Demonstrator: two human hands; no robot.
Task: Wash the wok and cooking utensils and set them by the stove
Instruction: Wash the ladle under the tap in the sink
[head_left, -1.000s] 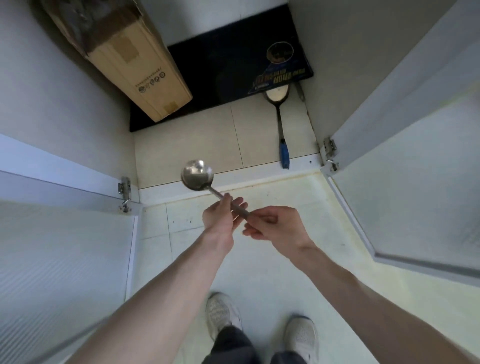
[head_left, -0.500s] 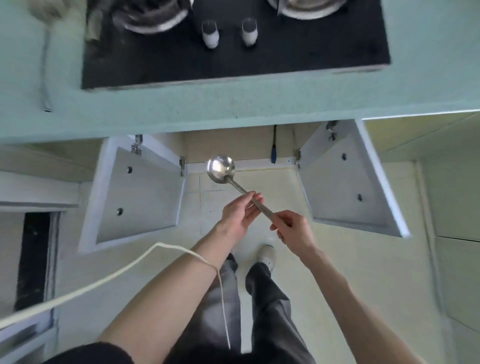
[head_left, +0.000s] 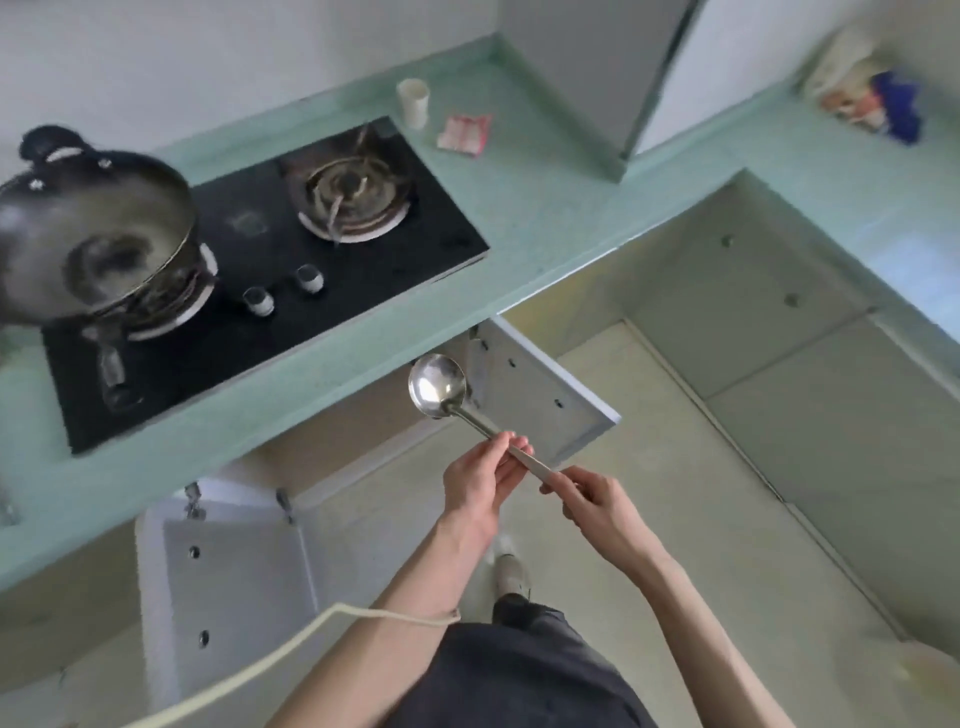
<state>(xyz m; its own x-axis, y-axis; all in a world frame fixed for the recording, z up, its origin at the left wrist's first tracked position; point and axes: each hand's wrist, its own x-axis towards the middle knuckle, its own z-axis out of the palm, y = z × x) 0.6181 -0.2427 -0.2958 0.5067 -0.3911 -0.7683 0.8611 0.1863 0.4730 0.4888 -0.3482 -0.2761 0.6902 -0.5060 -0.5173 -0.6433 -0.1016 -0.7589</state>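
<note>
Worktop (head_left: 545, 218), pale green, carries the gas stove (head_left: 270, 275), my landmark. On the stove's left burner sits the wok (head_left: 88, 234), blurred, its inside hard to read. Below the stove's front edge, over the open cabinet doors (head_left: 540, 395), the steel ladle (head_left: 439, 387) hangs level, likely for inspection: left hand (head_left: 480, 488) pinches mid-handle, right hand (head_left: 592, 506) pinches the handle end, which it hides.
</note>
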